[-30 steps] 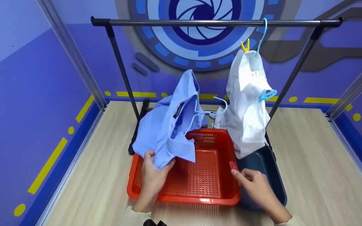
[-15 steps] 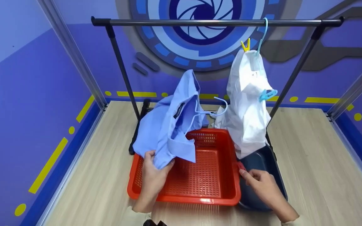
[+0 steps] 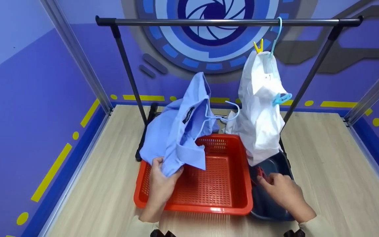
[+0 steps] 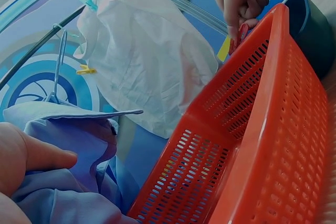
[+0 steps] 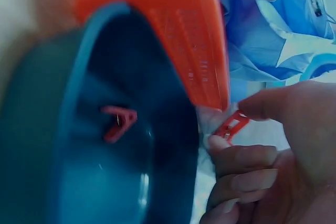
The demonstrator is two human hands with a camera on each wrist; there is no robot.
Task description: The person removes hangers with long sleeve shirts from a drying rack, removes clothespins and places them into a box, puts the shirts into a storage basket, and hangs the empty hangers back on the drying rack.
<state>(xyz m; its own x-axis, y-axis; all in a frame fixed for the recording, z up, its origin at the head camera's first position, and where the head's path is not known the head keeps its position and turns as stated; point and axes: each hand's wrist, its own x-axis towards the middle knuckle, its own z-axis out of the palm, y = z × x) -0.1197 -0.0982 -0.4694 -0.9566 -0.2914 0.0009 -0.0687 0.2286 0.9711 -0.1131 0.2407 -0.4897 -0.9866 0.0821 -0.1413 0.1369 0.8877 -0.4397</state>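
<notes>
My left hand [image 3: 164, 184] grips the lower edge of a light blue collared shirt [image 3: 173, 131], its thumb to the right of the cloth. A pale blue hanger [image 3: 231, 118] pokes out of the shirt's collar opening. Between thumb and forefinger, my right hand [image 3: 280, 191] pinches a red clothespin [image 5: 231, 126] over the dark blue basin [image 3: 288, 209]. A second red clothespin [image 5: 120, 121] lies inside that basin, seen in the right wrist view. Beneath the shirt stands a red perforated basket [image 3: 209, 210].
A black garment rack [image 3: 189, 22] spans the back. On its right side hangs a white garment [image 3: 262, 115] on a pale hanger, with a yellow clothespin [image 3: 259, 46] and a light blue clothespin [image 3: 281, 98] on it. Purple panels enclose the wooden floor [image 3: 321, 164].
My right hand has moved right with the red clothespin, from the red basket's edge to over the dark basin. The left hand and the blue shirt have stayed nearly still.
</notes>
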